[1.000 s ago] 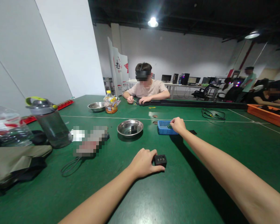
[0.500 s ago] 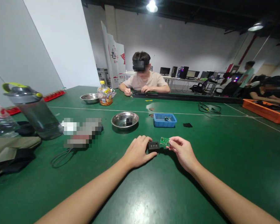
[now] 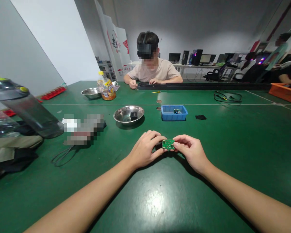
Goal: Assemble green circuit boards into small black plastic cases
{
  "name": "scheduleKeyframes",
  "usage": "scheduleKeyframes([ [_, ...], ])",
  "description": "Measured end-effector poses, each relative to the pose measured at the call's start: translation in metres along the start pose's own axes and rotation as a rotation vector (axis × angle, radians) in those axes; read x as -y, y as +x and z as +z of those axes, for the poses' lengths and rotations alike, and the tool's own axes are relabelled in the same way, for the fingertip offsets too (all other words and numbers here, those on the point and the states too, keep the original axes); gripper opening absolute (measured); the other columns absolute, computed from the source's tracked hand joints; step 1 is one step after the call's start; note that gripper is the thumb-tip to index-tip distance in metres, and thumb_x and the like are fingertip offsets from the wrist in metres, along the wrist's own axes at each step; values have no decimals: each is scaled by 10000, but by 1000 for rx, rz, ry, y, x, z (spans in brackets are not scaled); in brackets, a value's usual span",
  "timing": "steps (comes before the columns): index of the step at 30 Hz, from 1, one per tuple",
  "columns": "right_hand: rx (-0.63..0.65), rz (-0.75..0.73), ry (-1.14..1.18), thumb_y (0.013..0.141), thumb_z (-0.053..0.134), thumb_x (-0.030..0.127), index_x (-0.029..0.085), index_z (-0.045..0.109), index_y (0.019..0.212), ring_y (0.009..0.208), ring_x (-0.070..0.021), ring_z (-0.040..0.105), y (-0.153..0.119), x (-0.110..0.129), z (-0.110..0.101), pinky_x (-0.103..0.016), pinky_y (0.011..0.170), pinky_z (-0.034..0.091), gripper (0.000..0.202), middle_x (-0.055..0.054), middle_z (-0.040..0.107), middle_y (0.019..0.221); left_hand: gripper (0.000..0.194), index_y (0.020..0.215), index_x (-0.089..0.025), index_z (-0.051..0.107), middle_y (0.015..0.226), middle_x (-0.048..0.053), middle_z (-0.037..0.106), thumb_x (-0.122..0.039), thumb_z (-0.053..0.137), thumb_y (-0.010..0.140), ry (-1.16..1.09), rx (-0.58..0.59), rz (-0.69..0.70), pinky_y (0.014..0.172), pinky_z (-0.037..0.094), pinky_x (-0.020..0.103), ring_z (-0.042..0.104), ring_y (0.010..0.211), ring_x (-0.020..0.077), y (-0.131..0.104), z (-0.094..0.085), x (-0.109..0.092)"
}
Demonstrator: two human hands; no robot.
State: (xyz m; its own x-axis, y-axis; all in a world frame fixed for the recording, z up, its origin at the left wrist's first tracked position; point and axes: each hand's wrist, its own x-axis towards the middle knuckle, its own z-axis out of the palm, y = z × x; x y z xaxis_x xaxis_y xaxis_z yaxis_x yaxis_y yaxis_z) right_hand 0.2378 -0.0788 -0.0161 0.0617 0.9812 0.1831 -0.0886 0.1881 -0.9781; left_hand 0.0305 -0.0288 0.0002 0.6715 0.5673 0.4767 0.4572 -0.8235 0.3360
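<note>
Between my two hands, a green circuit board faces up toward the camera. My right hand pinches its right edge between thumb and fingers. My left hand is wrapped round a black box, mostly hidden by its fingers and the board; its fingertips are at the board's left edge. Beyond the hands, a metal bowl holds a black box with white lettering. To its right, a blue tray holds a small circuit board.
A black piece lies right of the blue tray. On the left are a large bottle, cloth and a blurred object with a cord. Further back stand another bowl and a drink bottle; a person sits opposite.
My right hand has brought the green board left, against my left hand, where it now covers part of the black box. The camera view has tilted down and shifted slightly.
</note>
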Motion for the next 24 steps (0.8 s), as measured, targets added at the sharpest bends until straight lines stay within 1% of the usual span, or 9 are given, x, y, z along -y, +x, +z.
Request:
scheduleKeyframes([
  [4, 32, 5, 16, 691, 845, 410, 185, 741, 907, 679, -180, 708, -2, 0, -1, -317, 666, 594, 329, -36, 748, 774, 280, 1124, -194, 657, 1059, 99, 658, -401, 595, 946, -46, -8, -16, 873, 478, 390, 588, 975, 246, 1, -1, -1],
  [8, 42, -43, -14, 679, 861, 374, 192, 731, 955, 712, -166, 677, -4, -1, 1, -317, 703, 579, 355, -26, 730, 806, 267, 1112, -185, 646, 1048, 99, 661, -388, 572, 954, -69, -12, -16, 881, 479, 389, 588, 975, 244, 1, -2, -3],
  [14, 62, -73, -36, 714, 839, 335, 198, 715, 966, 738, -162, 672, -6, 0, 2, -313, 725, 569, 312, -32, 743, 848, 253, 1114, -170, 636, 1046, 100, 666, -358, 575, 955, -82, -25, 5, 878, 483, 382, 590, 972, 239, 1, -3, -3],
  [24, 82, -89, -30, 725, 838, 304, 200, 693, 971, 780, -172, 697, -6, 0, 1, -310, 739, 574, 304, -37, 753, 871, 245, 1111, -166, 628, 1026, 95, 683, -346, 593, 948, -93, -62, 56, 860, 489, 387, 603, 947, 236, 0, -1, -2],
])
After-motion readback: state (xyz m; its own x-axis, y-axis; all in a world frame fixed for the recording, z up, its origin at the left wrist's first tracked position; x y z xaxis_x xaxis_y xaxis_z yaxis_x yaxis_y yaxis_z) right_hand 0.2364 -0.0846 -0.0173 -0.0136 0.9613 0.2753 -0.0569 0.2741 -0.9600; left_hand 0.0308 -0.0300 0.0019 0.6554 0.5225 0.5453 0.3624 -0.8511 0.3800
